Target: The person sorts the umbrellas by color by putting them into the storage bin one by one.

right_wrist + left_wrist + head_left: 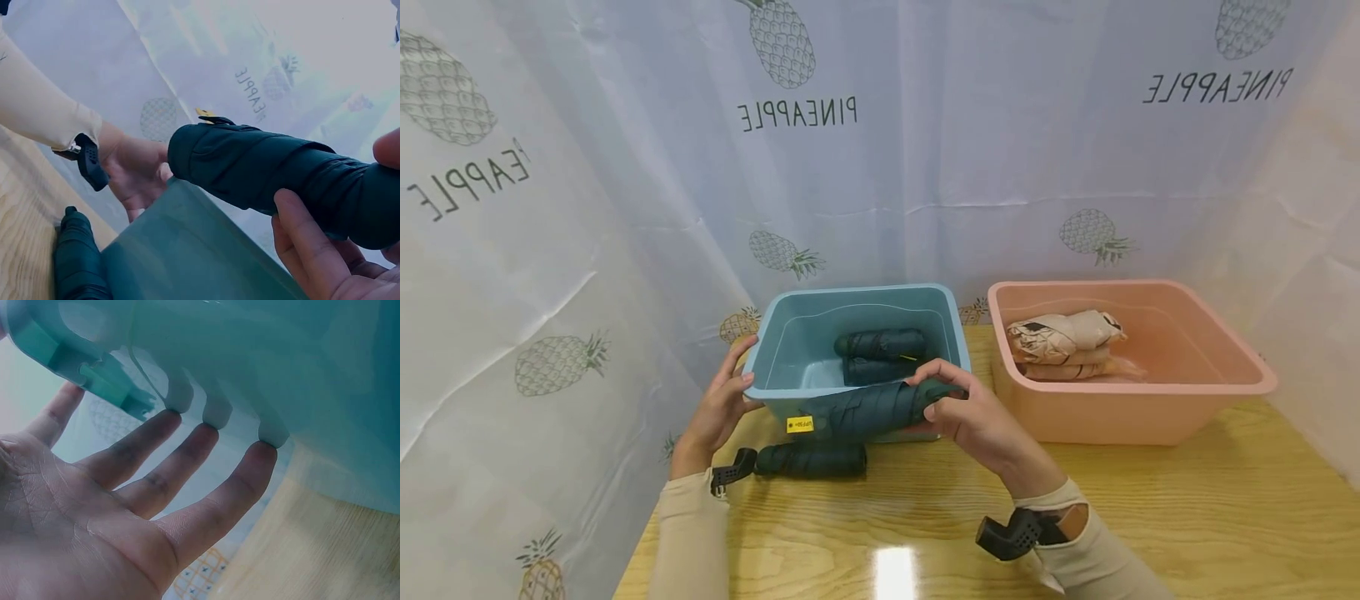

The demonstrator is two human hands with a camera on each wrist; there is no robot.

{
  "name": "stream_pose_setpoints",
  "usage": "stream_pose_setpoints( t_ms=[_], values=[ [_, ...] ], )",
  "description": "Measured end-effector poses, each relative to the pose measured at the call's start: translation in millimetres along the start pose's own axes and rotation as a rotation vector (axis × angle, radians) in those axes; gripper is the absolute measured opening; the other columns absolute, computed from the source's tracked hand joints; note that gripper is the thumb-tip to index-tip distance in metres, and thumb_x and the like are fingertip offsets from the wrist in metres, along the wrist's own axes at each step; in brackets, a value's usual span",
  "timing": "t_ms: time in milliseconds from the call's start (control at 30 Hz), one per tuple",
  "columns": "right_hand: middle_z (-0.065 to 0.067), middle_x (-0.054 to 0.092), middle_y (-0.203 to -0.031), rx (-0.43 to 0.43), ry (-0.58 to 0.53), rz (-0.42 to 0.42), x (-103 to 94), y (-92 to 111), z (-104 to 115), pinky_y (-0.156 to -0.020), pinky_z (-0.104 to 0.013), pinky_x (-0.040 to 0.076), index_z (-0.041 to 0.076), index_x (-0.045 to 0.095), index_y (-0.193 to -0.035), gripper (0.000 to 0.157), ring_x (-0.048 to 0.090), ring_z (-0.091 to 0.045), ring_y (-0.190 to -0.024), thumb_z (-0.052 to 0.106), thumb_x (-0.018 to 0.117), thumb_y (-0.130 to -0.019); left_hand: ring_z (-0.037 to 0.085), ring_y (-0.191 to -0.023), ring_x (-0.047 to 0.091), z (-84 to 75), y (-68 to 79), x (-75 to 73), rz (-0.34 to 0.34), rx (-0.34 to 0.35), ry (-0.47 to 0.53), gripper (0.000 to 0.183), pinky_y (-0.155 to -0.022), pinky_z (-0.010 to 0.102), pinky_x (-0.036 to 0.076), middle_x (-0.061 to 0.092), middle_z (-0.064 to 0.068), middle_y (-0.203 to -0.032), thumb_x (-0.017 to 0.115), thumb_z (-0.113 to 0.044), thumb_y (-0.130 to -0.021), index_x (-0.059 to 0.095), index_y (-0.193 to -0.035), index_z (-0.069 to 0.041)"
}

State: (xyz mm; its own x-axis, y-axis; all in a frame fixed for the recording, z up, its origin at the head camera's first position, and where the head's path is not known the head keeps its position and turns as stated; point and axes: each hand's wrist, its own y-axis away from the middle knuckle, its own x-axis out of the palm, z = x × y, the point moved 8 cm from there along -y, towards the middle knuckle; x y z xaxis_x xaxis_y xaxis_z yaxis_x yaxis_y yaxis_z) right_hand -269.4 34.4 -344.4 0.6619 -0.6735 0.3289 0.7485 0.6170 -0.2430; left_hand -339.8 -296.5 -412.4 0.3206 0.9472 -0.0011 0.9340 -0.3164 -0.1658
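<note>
My right hand (966,417) grips one end of a folded dark green umbrella (865,411) with a small yellow tag. It is held level over the front rim of the blue bin (808,296). In the right wrist view the fingers (306,240) lie along the umbrella's underside. My left hand (718,412) is at the bin's left side. Its fingers (215,494) are fairly straight, with the tips against the outer wall. Inside the bin are two dark folded umbrellas, the upper umbrella (880,342) lying behind the lower umbrella (876,372).
Another folded green umbrella (811,460) lies on the wooden table (925,517) in front of the blue bin. A pink bin (1097,417) stands to the right, with beige wrapped bundles (1067,333) at its left end. A pineapple-print curtain (925,167) hangs behind.
</note>
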Motion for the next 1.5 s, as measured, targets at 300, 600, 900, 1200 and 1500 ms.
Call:
stream_pose_setpoints(
  t_ms=[300,600,900,1200,1500],
  values=[
    [-0.007,0.049,-0.128,0.002,-0.004,-0.063,-8.5,-7.9,23.4,-0.095,-0.038,0.058,0.015,0.06,-0.111,0.032,0.065,-0.016,-0.106,-0.006,0.046,-0.091,0.012,-0.121,0.061,-0.8,-1.4,1.8,0.013,-0.004,0.018,0.063,-0.095,0.039,0.053,0.013,0.027,-0.164,0.038,-0.021,-0.108,0.012,-0.165,-0.023],
    [-0.011,0.042,-0.131,0.109,0.065,-0.211,-24.1,-35.8,47.7,-0.098,-0.045,0.057,0.014,0.06,-0.101,0.027,0.054,-0.025,-0.117,-0.005,0.046,-0.089,0.02,-0.126,0.059,-0.3,-1.6,0.7,0.005,0.0,0.025,0.063,-0.094,0.04,0.054,0.015,0.026,-0.164,0.04,-0.02,-0.108,0.013,-0.165,-0.023],
    [-0.01,0.043,-0.125,0.177,0.092,-0.329,-40.1,-78.6,60.6,-0.099,-0.048,0.056,0.002,0.053,-0.103,0.014,0.049,-0.028,-0.119,-0.004,0.049,-0.091,0.009,-0.119,0.062,-0.7,-2.1,1.6,0.004,0.008,0.045,0.065,-0.092,0.038,0.055,0.017,0.026,-0.163,0.04,-0.019,-0.107,0.012,-0.165,-0.02],
    [-0.011,0.042,-0.132,0.276,0.11,-0.452,-65.5,-121.4,44.6,-0.103,-0.052,0.052,0.001,0.051,-0.098,0.007,0.049,-0.03,-0.121,-0.002,0.053,-0.092,0.018,-0.127,0.058,-1.3,-1.3,1.3,0.007,0.007,0.044,0.065,-0.093,0.038,0.055,0.014,0.026,-0.164,0.04,-0.019,-0.107,0.01,-0.165,-0.019],
    [-0.016,0.04,-0.144,0.356,0.133,-0.515,-88.7,-145.6,23.1,-0.102,-0.051,0.054,-0.005,0.048,-0.132,0.043,0.049,-0.037,-0.124,0.0,0.058,-0.09,0.016,-0.123,0.061,-1.0,-0.5,0.8,0.006,0.007,0.042,0.064,-0.093,0.038,0.055,0.016,0.024,-0.163,0.039,-0.018,-0.107,0.012,-0.165,-0.02]
  ],
)
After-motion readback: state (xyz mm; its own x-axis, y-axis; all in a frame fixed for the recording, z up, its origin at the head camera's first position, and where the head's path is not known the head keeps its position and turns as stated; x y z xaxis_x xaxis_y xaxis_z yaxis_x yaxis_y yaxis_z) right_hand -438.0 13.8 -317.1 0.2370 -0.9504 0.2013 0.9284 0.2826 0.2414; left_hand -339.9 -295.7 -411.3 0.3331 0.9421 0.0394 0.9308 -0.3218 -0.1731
